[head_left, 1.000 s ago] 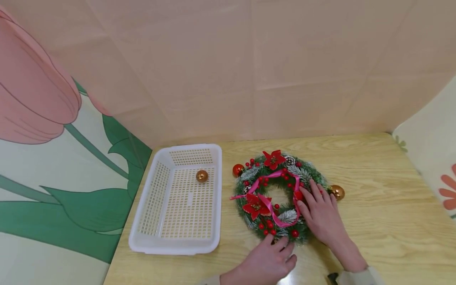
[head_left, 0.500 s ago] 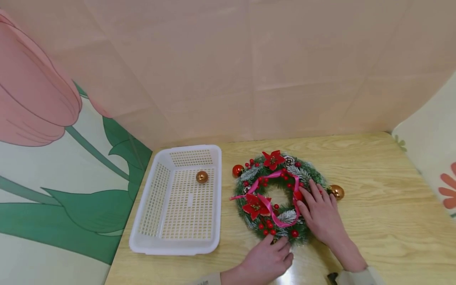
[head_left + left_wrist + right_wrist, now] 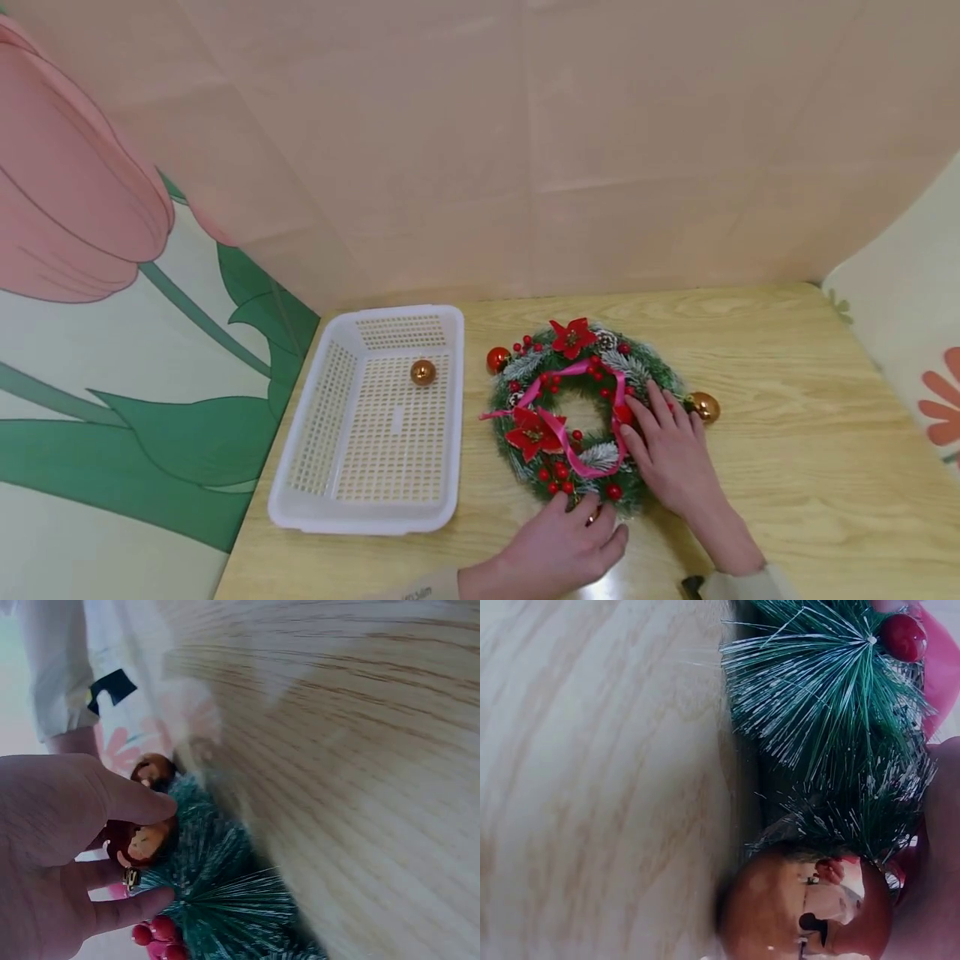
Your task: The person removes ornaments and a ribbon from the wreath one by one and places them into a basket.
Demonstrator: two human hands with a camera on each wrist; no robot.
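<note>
Green wreath (image 3: 581,412): lay flat on the wooden worktop (image 3: 787,433), under the fingers of both hands.
Left hand (image 3: 558,546): at the wreath's near edge, thumb and fingers (image 3: 142,804) pinched on a small shiny bauble (image 3: 142,841) among the needles.
Right hand (image 3: 671,454): fingers straight and slightly apart, pressed flat on the wreath's right side.
Gold ball (image 3: 705,407): just beyond the right fingertips, touching the wreath's rim.
Red ball (image 3: 497,360): at the far left rim, well away from both hands.
White basket (image 3: 300,467): left of the wreath, holding one gold ornament (image 3: 423,372).
</note>
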